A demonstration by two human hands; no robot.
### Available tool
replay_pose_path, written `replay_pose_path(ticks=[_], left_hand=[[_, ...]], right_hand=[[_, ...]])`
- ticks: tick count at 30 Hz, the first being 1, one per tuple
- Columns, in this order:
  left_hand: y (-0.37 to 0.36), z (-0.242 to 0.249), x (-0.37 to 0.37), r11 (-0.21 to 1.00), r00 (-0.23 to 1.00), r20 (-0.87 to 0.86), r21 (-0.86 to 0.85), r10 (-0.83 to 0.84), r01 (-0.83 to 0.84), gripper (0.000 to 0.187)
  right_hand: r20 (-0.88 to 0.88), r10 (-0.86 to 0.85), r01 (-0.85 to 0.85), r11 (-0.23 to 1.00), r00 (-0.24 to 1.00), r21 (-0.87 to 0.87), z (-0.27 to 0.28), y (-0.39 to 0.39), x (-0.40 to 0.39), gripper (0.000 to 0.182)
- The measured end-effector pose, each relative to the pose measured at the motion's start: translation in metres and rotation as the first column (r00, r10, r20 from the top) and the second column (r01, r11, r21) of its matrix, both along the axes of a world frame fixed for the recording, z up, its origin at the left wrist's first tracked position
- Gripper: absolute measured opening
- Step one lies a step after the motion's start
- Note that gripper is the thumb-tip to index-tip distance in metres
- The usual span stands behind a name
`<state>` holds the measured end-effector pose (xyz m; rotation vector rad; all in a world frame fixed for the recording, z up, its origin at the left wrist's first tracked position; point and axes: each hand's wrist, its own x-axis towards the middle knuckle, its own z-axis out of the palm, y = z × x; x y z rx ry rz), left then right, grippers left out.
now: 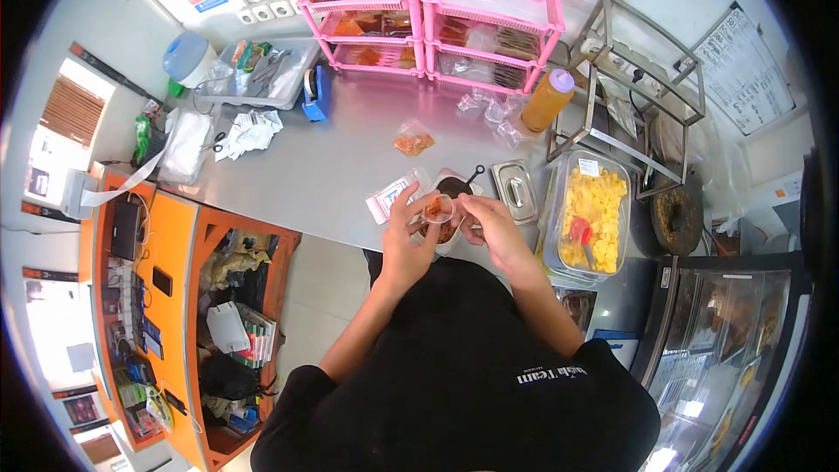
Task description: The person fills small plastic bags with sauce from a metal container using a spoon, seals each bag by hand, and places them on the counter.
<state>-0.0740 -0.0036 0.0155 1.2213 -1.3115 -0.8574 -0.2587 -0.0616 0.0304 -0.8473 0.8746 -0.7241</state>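
In the head view, my left hand (404, 240) is closed round a small clear plastic cup (439, 208) with some reddish-orange food in it. My right hand (496, 232) is pinched just to the right of the cup's rim; what its fingers hold, if anything, is hidden. Below the cup, partly covered by my hands, is a container (447, 239) of reddish food. Just beyond is a container of dark contents (454, 186) with a black-handled utensil (476, 173) leaning out. A metal lid (515, 191) lies to the right, and a white-and-red packet (390, 199) to the left.
A clear tub of yellow pieces (601, 201) with a red scoop (580, 231) stands at right, near a squeeze bottle (549, 101) and metal rack (629, 114). Pink shelves (428, 26) line the back. A small bag (412, 138) and tape dispenser (315, 94) are on the counter (323, 166).
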Motion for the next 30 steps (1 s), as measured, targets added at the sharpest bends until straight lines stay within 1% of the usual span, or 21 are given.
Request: replay_pose_path(ticks=[1,2,4,6,7,9,10,12,13,14,16,19,20,23,25,26,27,28,29,30], left_hand=[[0.000,-0.001,-0.002,1.000,1.000,0.023,-0.021,0.001,-0.001,0.074],[0.001,-0.001,-0.003,0.999,0.999,0.045,-0.042,0.003,-0.002,0.073],[0.002,-0.001,-0.003,0.998,0.996,0.085,-0.062,0.015,-0.010,0.071],[0.004,0.002,-0.001,0.998,0.992,0.123,-0.057,0.033,-0.026,0.069],[0.005,-0.001,0.001,0.997,0.987,0.157,-0.081,0.031,-0.018,0.070],[0.004,-0.009,0.005,0.991,0.974,0.227,-0.132,0.024,0.006,0.070],[0.006,-0.010,0.009,0.990,0.956,0.289,-0.142,0.047,-0.006,0.071],[0.018,-0.010,0.015,0.988,0.911,0.405,-0.155,0.075,-0.013,0.072],[0.024,-0.013,0.019,0.990,0.912,0.405,-0.138,0.069,-0.013,0.073],[0.033,-0.016,0.023,0.993,0.911,0.406,-0.116,0.065,-0.020,0.074],[0.053,-0.020,0.029,0.997,0.910,0.412,-0.071,0.057,-0.030,0.074],[0.076,-0.019,0.039,0.999,0.911,0.410,-0.027,0.040,-0.031,0.070],[0.082,-0.020,0.041,0.998,0.897,0.438,-0.026,0.059,-0.053,0.070],[0.094,-0.022,0.045,0.994,0.859,0.502,-0.032,0.104,-0.102,0.070],[0.097,-0.020,0.048,0.993,0.841,0.528,-0.048,0.118,-0.109,0.070],[0.100,-0.020,0.048,0.992,0.850,0.515,-0.011,0.111,-0.123,0.069],[0.102,-0.020,0.048,0.990,0.858,0.502,0.023,0.108,-0.138,0.068],[0.104,-0.020,0.047,0.986,0.866,0.488,0.054,0.109,-0.155,0.068],[0.105,-0.023,0.047,0.975,0.907,0.406,0.131,0.112,-0.179,0.067],[0.108,-0.028,0.046,0.958,0.940,0.319,0.209,0.121,-0.195,0.066]], right_hand=[[0.007,0.027,-0.027,1.000,1.000,0.016,-0.002,-0.001,-0.001,0.036],[0.070,0.017,-0.024,0.993,0.997,0.113,-0.003,-0.001,-0.003,0.034],[0.190,-0.020,-0.039,0.954,0.982,0.299,0.014,-0.002,-0.002,0.031],[0.306,-0.065,-0.058,0.925,0.950,0.376,0.001,-0.005,-0.002,0.028],[0.360,-0.092,-0.071,0.908,0.929,0.414,-0.006,-0.006,-0.001,0.027],[0.328,-0.126,0.009,0.942,0.936,0.334,-0.016,0.000,0.009,0.024],[0.314,-0.147,0.052,0.955,0.938,0.292,-0.020,0.002,0.014,0.023],[0.314,-0.060,-0.028,0.963,0.947,0.269,-0.020,0.005,0.015,0.023],[0.312,-0.020,-0.066,0.963,0.950,0.263,-0.017,0.009,0.016,0.023],[0.280,-0.015,-0.078,0.945,0.960,0.319,-0.013,0.012,0.017,0.021],[0.281,0.076,-0.178,0.916,0.957,0.360,-0.017,0.019,0.022,0.020],[0.343,0.182,-0.325,0.845,0.922,0.424,-0.026,0.027,0.036,0.020],[0.367,0.211,-0.369,0.817,0.906,0.443,-0.029,0.029,0.039,0.020],[0.376,0.275,-0.426,0.804,0.885,0.414,-0.031,0.036,0.048,0.020],[0.279,0.313,-0.397,0.856,0.908,0.331,-0.039,0.041,0.052,0.016],[0.228,0.330,-0.387,0.877,0.916,0.285,-0.042,0.044,0.054,0.014],[-0.055,0.321,-0.326,0.937,0.945,-0.129,-0.042,0.046,0.056,0.011],[-0.300,0.181,-0.321,0.786,0.937,-0.529,-0.041,0.048,0.058,0.009],[-0.442,-0.055,-0.370,0.459,0.896,-0.808,-0.039,0.050,0.059,0.010],[-0.459,-0.041,-0.391,0.461,0.888,-0.797,-0.022,0.054,0.058,0.017]])
